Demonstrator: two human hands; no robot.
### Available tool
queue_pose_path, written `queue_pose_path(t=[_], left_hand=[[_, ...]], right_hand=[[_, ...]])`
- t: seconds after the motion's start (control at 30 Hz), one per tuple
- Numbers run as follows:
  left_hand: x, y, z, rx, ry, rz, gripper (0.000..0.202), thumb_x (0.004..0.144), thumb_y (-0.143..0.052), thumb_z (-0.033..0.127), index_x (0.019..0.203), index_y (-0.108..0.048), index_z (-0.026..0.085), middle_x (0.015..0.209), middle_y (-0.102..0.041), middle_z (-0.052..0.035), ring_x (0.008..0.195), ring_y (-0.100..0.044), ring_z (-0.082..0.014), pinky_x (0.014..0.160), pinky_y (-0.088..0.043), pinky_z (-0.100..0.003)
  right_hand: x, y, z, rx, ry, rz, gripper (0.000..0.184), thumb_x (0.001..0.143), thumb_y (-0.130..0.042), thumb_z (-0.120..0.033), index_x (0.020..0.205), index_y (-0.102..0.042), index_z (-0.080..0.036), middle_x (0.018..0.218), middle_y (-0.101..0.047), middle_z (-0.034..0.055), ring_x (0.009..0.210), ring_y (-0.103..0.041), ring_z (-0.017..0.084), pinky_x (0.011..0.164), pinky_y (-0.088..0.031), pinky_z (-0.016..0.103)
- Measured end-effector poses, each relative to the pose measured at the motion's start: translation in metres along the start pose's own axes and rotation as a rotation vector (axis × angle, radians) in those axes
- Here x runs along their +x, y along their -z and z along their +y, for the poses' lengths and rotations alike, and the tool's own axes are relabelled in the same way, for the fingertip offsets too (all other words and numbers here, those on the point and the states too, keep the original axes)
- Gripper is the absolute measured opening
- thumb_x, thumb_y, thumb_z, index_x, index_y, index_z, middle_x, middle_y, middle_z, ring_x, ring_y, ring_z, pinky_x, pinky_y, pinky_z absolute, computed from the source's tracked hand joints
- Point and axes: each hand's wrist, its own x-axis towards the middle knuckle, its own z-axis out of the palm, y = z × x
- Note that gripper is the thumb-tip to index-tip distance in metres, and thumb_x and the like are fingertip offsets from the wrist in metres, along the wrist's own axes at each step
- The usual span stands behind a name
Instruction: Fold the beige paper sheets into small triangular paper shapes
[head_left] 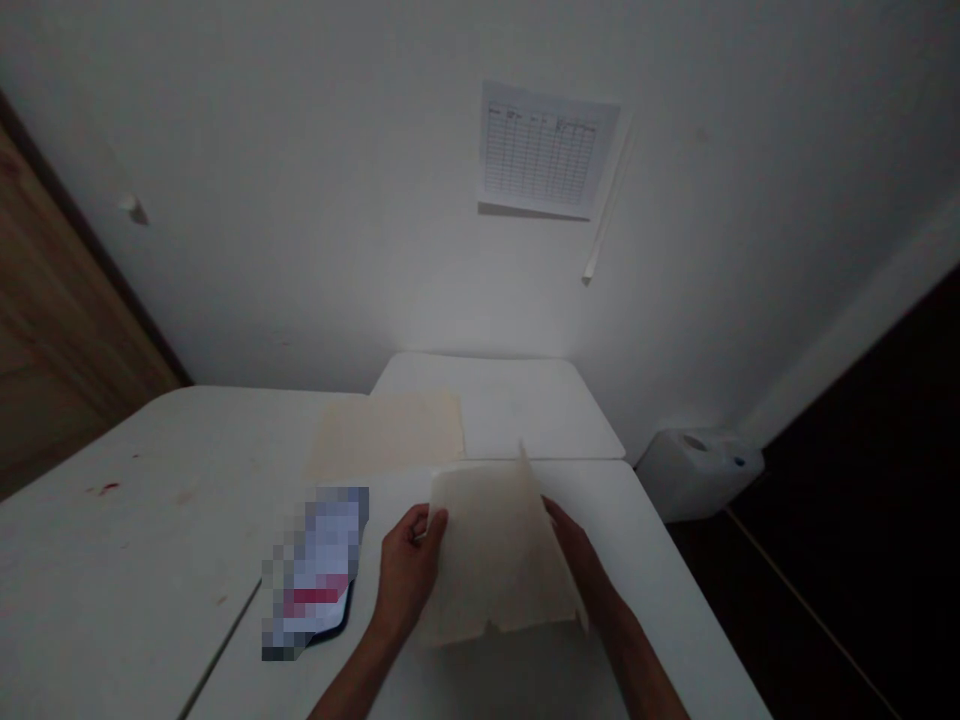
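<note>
A cream-coloured sheet (487, 560), like paper or thin cloth, is held up over the white table between both hands. Its lower edge looks rough, with a small notch. My left hand (411, 560) pinches the left edge, thumb in front and fingers curled behind. At the right side, my right hand (574, 545) grips the folded-up edge; most of its fingers are hidden behind the sheet. Farther back, a second cream sheet (386, 432) lies flat on the table. To the left of my left hand lies a phone (321, 565), its screen blurred by pixelation.
The white table (150, 560) has red and brownish stains at left and seams between its sections. A printed chart (540, 150) hangs on the wall. A white plastic container (697, 475) stands beyond the table's right edge. A wooden panel (67, 300) is at far left.
</note>
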Motion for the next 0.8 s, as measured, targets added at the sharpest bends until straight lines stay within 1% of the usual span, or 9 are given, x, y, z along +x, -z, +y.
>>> queue_pose_path(t=[0.03, 0.1, 0.17, 0.23, 0.33, 0.43, 0.6, 0.73, 0.8], left_hand=[[-0.001, -0.001, 0.001, -0.005, 0.001, -0.012, 0.033, 0.078, -0.060, 0.051, 0.083, -0.063, 0.018, 0.077, -0.071, -0.0028, 0.063, -0.066, -0.0195, 0.055, -0.050, -0.025], [-0.003, -0.003, 0.002, -0.018, 0.007, -0.041, 0.034, 0.078, -0.060, 0.051, 0.084, -0.063, 0.018, 0.078, -0.072, -0.0034, 0.069, -0.067, -0.0214, 0.056, -0.051, -0.025], [-0.004, -0.004, 0.001, -0.046, 0.018, -0.077, 0.035, 0.079, -0.060, 0.052, 0.088, -0.062, 0.018, 0.079, -0.072, -0.0035, 0.070, -0.068, -0.0215, 0.057, -0.052, -0.026], [-0.005, -0.005, -0.001, -0.075, 0.021, -0.107, 0.035, 0.080, -0.060, 0.051, 0.090, -0.062, 0.018, 0.080, -0.072, -0.0034, 0.067, -0.067, -0.0207, 0.058, -0.052, -0.027], [-0.004, -0.005, -0.002, -0.097, 0.013, -0.122, 0.034, 0.079, -0.061, 0.051, 0.088, -0.062, 0.018, 0.082, -0.072, -0.0035, 0.068, -0.067, -0.0207, 0.060, -0.053, -0.028], [-0.003, -0.003, -0.002, -0.097, 0.004, -0.130, 0.033, 0.080, -0.061, 0.051, 0.086, -0.062, 0.018, 0.082, -0.072, -0.0034, 0.071, -0.067, -0.0207, 0.062, -0.053, -0.028], [-0.002, -0.002, 0.002, 0.020, -0.007, -0.084, 0.036, 0.075, -0.066, 0.053, 0.077, -0.063, 0.017, 0.069, -0.070, -0.0028, 0.063, -0.065, -0.0204, 0.056, -0.051, -0.026], [-0.005, -0.004, 0.006, 0.040, -0.018, -0.126, 0.037, 0.071, -0.070, 0.049, 0.088, -0.068, 0.017, 0.081, -0.074, -0.0062, 0.072, -0.069, -0.0251, 0.061, -0.055, -0.032], [-0.007, -0.005, 0.008, 0.085, -0.026, -0.091, 0.038, 0.066, -0.073, 0.047, 0.087, -0.069, 0.016, 0.081, -0.075, -0.0073, 0.073, -0.069, -0.0272, 0.062, -0.056, -0.034]], right_hand=[[0.000, -0.004, -0.002, 0.038, -0.006, -0.033, 0.054, 0.083, -0.060, -0.055, 0.127, -0.058, -0.023, 0.119, -0.064, 0.0105, 0.109, -0.058, 0.029, 0.095, -0.043, 0.043], [0.000, -0.012, -0.004, 0.156, -0.056, -0.094, 0.058, 0.083, -0.062, -0.052, 0.133, -0.051, -0.023, 0.124, -0.060, 0.0117, 0.110, -0.058, 0.029, 0.095, -0.044, 0.045], [0.001, -0.018, -0.005, 0.263, -0.101, -0.124, 0.061, 0.081, -0.066, -0.049, 0.133, -0.048, -0.023, 0.124, -0.060, 0.0125, 0.107, -0.060, 0.029, 0.091, -0.046, 0.046], [0.004, -0.021, -0.005, 0.306, -0.115, -0.125, 0.063, 0.077, -0.070, -0.046, 0.131, -0.049, -0.022, 0.122, -0.061, 0.0128, 0.104, -0.061, 0.030, 0.088, -0.048, 0.045], [0.009, -0.024, -0.005, 0.269, -0.117, -0.115, 0.064, 0.071, -0.076, -0.041, 0.125, -0.052, -0.018, 0.116, -0.064, 0.0131, 0.102, -0.062, 0.031, 0.084, -0.050, 0.045], [0.014, -0.025, -0.007, 0.208, -0.105, -0.089, 0.065, 0.067, -0.079, -0.037, 0.123, -0.053, -0.018, 0.112, -0.066, 0.0120, 0.099, -0.063, 0.030, 0.082, -0.051, 0.045], [0.016, -0.028, -0.007, 0.139, -0.050, -0.089, 0.064, 0.067, -0.080, -0.033, 0.122, -0.052, -0.019, 0.109, -0.066, 0.0098, 0.097, -0.063, 0.029, 0.080, -0.052, 0.042], [0.015, -0.034, -0.004, 0.051, -0.084, -0.032, 0.068, 0.067, -0.080, -0.034, 0.127, -0.048, -0.021, 0.115, -0.064, 0.0106, 0.100, -0.063, 0.028, 0.084, -0.051, 0.042], [0.015, -0.038, -0.001, 0.018, -0.095, 0.005, 0.073, 0.068, -0.079, -0.036, 0.131, -0.045, -0.021, 0.121, -0.062, 0.0114, 0.104, -0.061, 0.028, 0.088, -0.049, 0.042]])
